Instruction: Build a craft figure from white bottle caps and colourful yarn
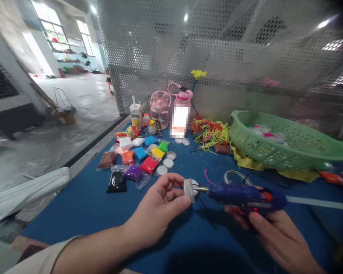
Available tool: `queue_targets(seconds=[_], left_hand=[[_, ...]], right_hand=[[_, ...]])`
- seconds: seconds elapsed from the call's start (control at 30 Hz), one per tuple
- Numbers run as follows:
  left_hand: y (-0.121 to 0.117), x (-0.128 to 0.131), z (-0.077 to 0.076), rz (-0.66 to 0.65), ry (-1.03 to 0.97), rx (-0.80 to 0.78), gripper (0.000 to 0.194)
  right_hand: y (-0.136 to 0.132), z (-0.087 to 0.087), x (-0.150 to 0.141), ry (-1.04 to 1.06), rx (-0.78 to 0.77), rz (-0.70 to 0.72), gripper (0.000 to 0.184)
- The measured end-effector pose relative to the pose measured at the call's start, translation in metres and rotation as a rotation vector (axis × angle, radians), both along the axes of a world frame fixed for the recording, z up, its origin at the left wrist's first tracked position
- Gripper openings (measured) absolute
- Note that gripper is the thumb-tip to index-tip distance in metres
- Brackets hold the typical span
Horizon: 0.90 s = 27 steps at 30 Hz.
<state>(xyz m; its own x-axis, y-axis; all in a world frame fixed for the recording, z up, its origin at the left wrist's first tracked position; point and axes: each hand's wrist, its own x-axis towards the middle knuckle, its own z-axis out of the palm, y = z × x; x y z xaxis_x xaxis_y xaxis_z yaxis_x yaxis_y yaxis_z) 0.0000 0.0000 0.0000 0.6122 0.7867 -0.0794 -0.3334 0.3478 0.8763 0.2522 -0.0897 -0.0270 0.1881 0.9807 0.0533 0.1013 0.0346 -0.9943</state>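
Observation:
My left hand (162, 209) pinches a small round white piece (189, 189), like bottle caps stacked on edge, between thumb and fingers. My right hand (277, 228) is wrapped round a dark blue hot glue gun (234, 193) with a small red light lit. Its metal nozzle (200, 188) points left and meets, or nearly meets, the white piece; contact is unclear. A pale glue stick (320, 202) sticks out of the gun's back end. On the blue table behind my left hand lie loose white caps (168, 163) and bags of coloured clay (134, 172).
A green plastic basket (288, 146) stands at the right on yellow material. Tangled yellow and red cord (208, 131) lies beside it. Farther back are a drink carton (136, 114), a clear pink bottle (160, 110) and a small bee figure (152, 126). A perforated metal panel (160, 57) rises behind.

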Motion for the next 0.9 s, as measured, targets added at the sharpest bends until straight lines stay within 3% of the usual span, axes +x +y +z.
queue_targets(seconds=[0.3, 0.6, 0.9], left_hand=[[0.003, 0.001, -0.008, -0.011, 0.03, 0.026, 0.035], [0.002, 0.0, -0.005, -0.018, 0.005, -0.009, 0.035], [0.002, 0.001, -0.004, -0.021, 0.024, 0.006, 0.036]], right_hand=[[-0.005, -0.013, 0.009, 0.039, -0.028, 0.019, 0.023], [0.003, 0.001, 0.001, 0.005, -0.049, -0.064, 0.027], [0.002, 0.002, 0.0, 0.032, 0.012, 0.004, 0.016]])
